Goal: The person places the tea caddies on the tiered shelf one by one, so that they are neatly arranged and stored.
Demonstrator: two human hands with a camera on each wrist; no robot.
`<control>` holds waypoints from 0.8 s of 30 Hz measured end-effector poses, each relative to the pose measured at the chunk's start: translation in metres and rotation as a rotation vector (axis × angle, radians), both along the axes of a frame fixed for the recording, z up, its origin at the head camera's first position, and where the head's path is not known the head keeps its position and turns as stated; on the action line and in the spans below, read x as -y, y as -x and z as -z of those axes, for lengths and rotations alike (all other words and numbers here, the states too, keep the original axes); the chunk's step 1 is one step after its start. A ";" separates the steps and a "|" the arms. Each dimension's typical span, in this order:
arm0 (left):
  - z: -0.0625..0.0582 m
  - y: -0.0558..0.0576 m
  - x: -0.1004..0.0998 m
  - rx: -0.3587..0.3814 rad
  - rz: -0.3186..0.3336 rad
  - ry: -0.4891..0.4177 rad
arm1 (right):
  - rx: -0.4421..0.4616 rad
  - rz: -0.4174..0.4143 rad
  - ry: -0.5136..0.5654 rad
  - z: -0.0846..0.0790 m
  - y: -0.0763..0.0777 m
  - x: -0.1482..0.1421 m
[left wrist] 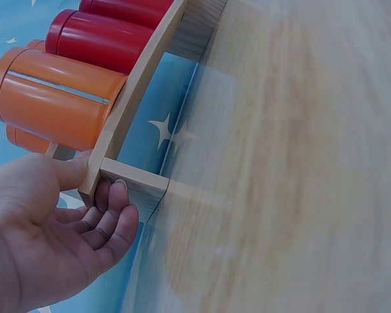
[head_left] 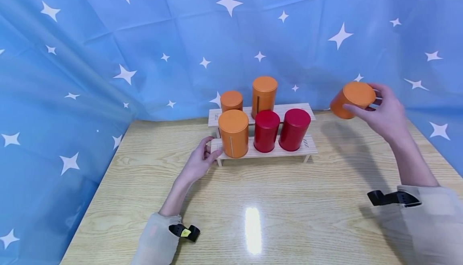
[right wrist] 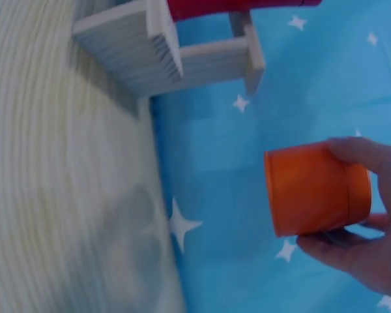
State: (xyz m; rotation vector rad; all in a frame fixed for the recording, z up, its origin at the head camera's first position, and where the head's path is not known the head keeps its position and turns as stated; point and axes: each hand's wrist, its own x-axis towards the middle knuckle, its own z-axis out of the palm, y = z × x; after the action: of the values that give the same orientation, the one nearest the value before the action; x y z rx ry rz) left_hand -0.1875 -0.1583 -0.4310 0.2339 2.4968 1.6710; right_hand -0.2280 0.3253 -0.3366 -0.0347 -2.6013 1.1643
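Observation:
At the right, my right hand holds a short orange canister in the air, with the lid end upward and the body tilted. In the right wrist view, fingers and thumb wrap the orange canister near its lid. My left hand grips the left end of a two-tier wooden rack, thumb above and fingers curled below its front shelf. That shelf bears a large orange canister and two red canisters, one in the middle and one at the right.
On the rack's back tier stand a small orange canister and a taller orange canister with a dark slit. Blue star-patterned cloth hangs behind and beside the wood-grain table.

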 end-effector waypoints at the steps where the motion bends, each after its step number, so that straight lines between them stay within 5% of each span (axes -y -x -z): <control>1: 0.000 0.000 0.000 -0.001 0.000 0.002 | -0.006 -0.006 0.002 -0.002 0.000 0.003; 24: -0.001 -0.001 0.001 -0.008 0.006 0.013 | -0.096 -0.181 0.005 -0.026 0.009 0.069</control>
State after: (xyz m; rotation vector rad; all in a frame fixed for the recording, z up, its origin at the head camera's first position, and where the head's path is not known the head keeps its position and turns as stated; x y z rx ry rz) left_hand -0.1868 -0.1591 -0.4299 0.2465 2.5094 1.6542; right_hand -0.2374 0.2561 -0.3101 0.2540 -2.5589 1.2000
